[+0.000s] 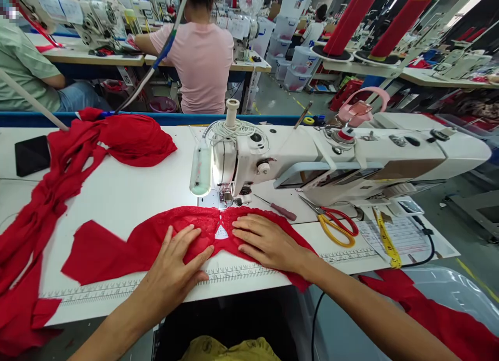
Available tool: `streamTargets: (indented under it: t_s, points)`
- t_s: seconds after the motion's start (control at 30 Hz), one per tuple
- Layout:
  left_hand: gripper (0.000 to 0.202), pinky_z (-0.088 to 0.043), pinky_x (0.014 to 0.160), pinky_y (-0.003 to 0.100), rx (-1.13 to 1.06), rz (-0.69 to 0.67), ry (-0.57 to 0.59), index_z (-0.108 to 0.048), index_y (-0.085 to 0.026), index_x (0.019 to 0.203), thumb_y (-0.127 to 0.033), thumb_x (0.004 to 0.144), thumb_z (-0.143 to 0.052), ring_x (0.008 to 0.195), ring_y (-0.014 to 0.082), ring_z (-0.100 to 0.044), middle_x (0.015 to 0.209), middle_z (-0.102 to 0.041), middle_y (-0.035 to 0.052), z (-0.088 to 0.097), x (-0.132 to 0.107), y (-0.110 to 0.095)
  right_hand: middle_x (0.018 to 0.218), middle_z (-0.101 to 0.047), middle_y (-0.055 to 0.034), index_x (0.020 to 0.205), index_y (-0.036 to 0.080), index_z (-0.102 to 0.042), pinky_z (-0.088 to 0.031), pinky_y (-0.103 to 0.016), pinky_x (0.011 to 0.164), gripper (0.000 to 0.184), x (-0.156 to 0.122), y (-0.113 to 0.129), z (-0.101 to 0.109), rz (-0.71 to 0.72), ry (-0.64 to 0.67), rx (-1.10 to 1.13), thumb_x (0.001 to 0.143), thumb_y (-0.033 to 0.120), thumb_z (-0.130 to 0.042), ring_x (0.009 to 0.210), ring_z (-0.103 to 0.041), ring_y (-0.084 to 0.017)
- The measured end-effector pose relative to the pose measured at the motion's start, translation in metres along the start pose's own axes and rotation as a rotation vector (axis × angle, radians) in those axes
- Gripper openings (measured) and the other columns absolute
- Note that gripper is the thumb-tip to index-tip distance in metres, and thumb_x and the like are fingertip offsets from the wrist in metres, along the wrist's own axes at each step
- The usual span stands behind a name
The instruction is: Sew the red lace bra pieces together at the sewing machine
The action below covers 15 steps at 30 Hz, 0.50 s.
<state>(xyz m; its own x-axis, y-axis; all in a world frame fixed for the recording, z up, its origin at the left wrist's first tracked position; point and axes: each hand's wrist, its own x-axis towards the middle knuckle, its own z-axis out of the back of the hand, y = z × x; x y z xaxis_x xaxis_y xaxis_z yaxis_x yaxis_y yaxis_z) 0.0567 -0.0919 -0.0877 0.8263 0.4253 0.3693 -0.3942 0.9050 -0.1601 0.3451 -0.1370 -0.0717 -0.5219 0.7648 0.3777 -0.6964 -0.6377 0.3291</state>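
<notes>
A red lace bra [156,239] lies spread across the sewing table, its middle just in front of the sewing machine's needle area [226,195]. My left hand [177,262] rests on the left cup with its fingers spread. On the right cup my right hand [268,241] lies flat, fingers stretched out. Between the hands, a small triangular gap at the bra's centre shows the white surface beneath. The white sewing machine [296,153] stands right behind the fabric. Neither hand grips the cloth.
Scissors [337,226] with red and orange handles and a screwdriver [278,208] lie right of the needle. A yellow tape measure [385,239] rests on papers. Red fabric pieces [58,195] hang over the left side. A plastic bin [456,288] stands at right. Co-workers [205,54] sit beyond.
</notes>
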Motion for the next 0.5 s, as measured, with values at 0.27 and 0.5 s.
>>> streamTargets:
  t_s: [0.27,0.5]
  points:
    - [0.041,-0.025,0.120,0.060,-0.018,-0.053,0.049,-0.052,-0.013,0.137,-0.028,0.099,-0.053,0.133,0.0267,-0.050,0.130,-0.064,0.0120,-0.012,0.016,-0.015,0.116,-0.071,-0.0099,0.111,0.015,-0.066,-0.053,-0.041,0.102,0.022,0.008,0.017,-0.018,-0.020,-0.058,-0.033,0.099,0.030,-0.057,0.109,-0.065,-0.022]
    - [0.041,-0.012,0.121,0.064,-0.019,-0.033,0.043,-0.054,-0.016,0.138,-0.022,0.097,-0.056,0.133,0.0259,-0.049,0.130,-0.064,0.0105,-0.014,0.008,-0.006,0.113,-0.072,-0.0072,0.110,0.017,-0.066,-0.052,-0.041,0.101,0.021,0.002,0.010,-0.017,-0.046,-0.066,-0.042,0.096,0.032,-0.060,0.107,-0.065,-0.022]
